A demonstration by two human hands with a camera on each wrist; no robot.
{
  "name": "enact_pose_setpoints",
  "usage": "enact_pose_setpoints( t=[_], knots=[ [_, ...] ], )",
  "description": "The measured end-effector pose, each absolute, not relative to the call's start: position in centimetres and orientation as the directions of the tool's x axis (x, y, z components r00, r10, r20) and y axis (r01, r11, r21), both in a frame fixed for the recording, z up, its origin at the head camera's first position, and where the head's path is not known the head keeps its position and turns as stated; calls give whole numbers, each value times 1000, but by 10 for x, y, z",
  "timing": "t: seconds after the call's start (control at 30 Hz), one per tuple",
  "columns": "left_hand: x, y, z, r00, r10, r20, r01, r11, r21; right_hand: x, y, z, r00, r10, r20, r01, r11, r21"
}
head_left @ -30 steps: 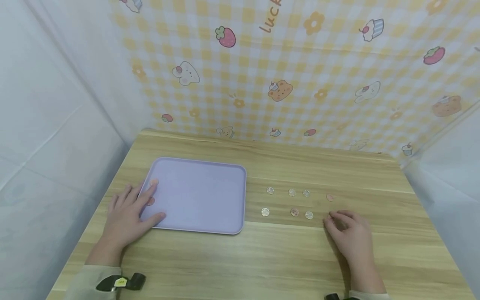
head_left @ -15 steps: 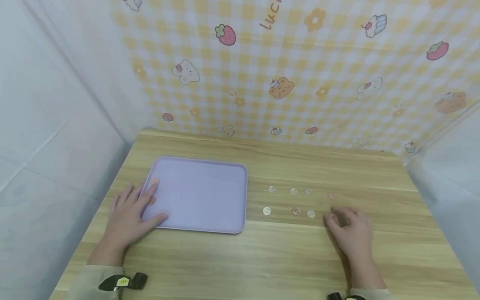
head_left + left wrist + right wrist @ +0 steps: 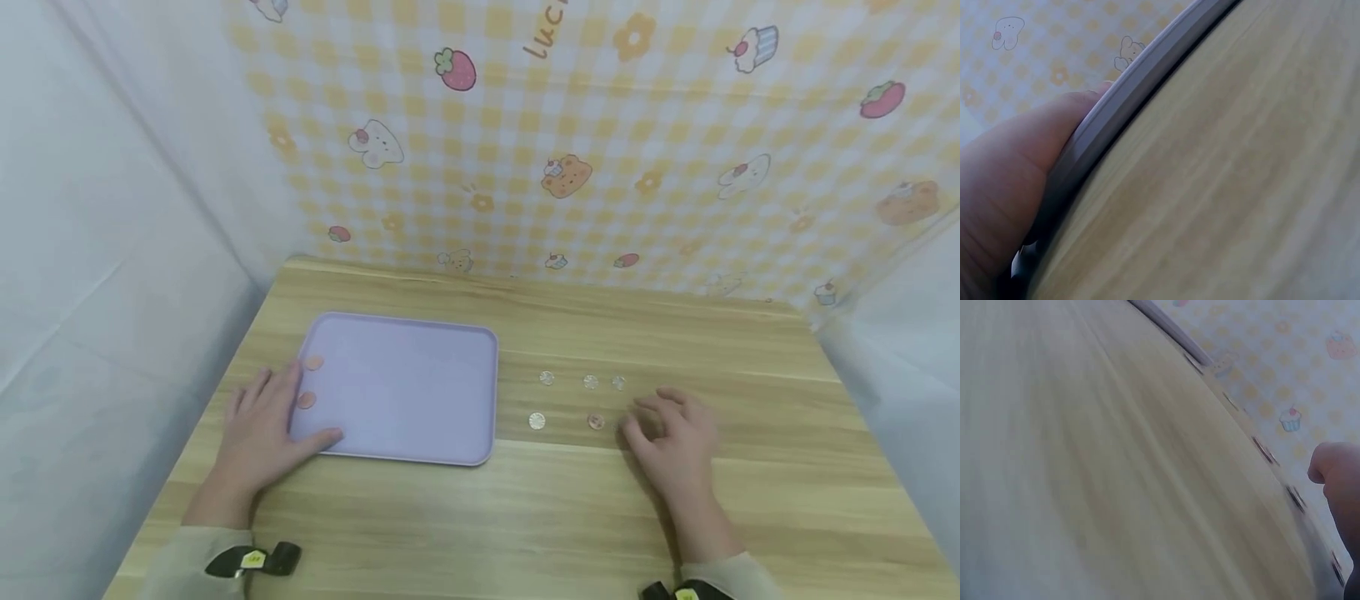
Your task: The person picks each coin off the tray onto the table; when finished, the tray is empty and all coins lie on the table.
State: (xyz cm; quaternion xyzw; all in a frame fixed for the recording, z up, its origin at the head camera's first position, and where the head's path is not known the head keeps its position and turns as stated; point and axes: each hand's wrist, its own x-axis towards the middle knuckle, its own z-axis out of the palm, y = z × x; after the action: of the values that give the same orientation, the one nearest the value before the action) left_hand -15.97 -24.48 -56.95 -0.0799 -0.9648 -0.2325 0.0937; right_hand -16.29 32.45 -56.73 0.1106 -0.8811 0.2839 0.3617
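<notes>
My left hand (image 3: pixel 258 437) rests at the left end of a lilac tray (image 3: pixel 397 392). Its thumb lies over the front left rim, and its fingers are spread along the left side. In the left wrist view the thumb (image 3: pixel 1066 122) laps over the tray's edge. Two copper-coloured coins lie in the tray, a far coin (image 3: pixel 314 362) and a near coin (image 3: pixel 306 400). My right hand (image 3: pixel 677 442) hovers low at the right end of the coin rows, fingers loosely bent, thumb and index apart. Its thumb tip is right at a coin, which it mostly hides.
Between tray and right hand, a back row has a left silvery coin (image 3: pixel 547 378), a middle coin (image 3: pixel 591 382) and a right coin (image 3: pixel 618 382). In front lie a silvery coin (image 3: pixel 536 421) and a copper-coloured coin (image 3: pixel 596 422). A checked cloth (image 3: pixel 510 150) hangs behind the table.
My right hand has shifted left to the front row's right-hand coin, now covering where a copper-coloured coin lay. My left index finger has drawn back from the tray's coins to its left rim.
</notes>
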Motion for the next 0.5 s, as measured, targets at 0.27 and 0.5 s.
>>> enact_pose_setpoints(
  t=[0.27,0.5],
  knots=[
    [-160,-243,-569,-967,110,230,204,878,434,-179,290,-569,-700,-76,710,-476,791,-384],
    [-158,-243,-565,-970,99,222,189,882,432,-187,261,-566,-713,-123,690,-498,782,-376]
  ],
)
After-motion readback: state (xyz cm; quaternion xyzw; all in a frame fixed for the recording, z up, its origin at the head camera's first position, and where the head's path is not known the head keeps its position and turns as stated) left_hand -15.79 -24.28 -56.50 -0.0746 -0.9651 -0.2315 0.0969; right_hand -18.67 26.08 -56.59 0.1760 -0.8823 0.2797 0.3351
